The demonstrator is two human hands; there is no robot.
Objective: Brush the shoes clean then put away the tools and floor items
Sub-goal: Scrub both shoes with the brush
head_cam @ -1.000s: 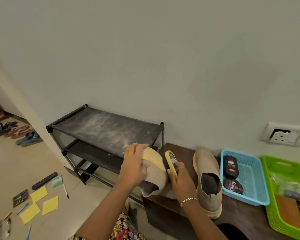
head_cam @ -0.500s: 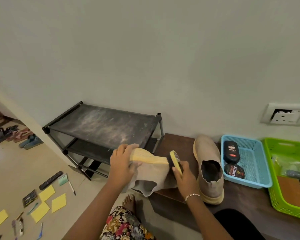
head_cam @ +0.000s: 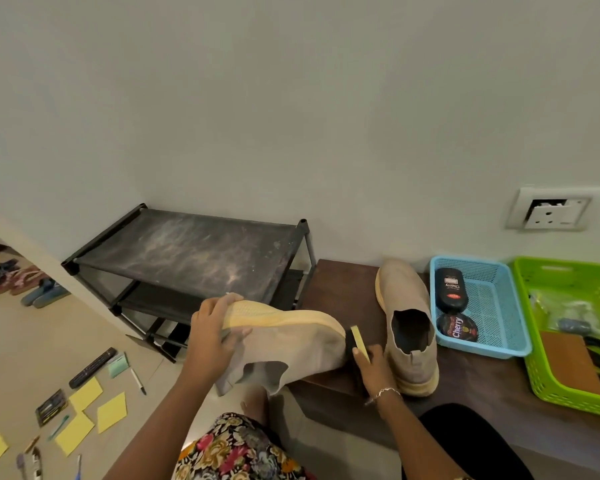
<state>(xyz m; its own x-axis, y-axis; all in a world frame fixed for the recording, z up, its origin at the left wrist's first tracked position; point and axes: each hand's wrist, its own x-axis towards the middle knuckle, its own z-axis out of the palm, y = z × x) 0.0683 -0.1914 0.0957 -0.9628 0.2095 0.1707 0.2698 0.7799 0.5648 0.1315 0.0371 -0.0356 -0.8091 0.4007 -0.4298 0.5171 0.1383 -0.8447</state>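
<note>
My left hand [head_cam: 210, 336] grips the toe of a beige slip-on shoe [head_cam: 284, 341], held on its side with the yellow sole facing up. My right hand [head_cam: 371, 367] holds a yellow-backed shoe brush [head_cam: 357, 341] with its dark bristles against the shoe's heel. The second beige shoe [head_cam: 407, 320] stands upright on the dark wooden bench [head_cam: 340, 289], just right of my right hand.
A blue basket [head_cam: 496, 306] holds a polish bottle [head_cam: 450, 289] and a polish tin [head_cam: 457, 328]. A green basket [head_cam: 568, 393] sits at the far right. A black shoe rack [head_cam: 187, 254] stands to the left. Yellow notes [head_cam: 84, 410], pens and a remote [head_cam: 92, 367] lie on the floor.
The shoe has swung from nearly upright to lying sideways, sole up. The brush has slid along the sole to the heel end. The view has tilted upward.
</note>
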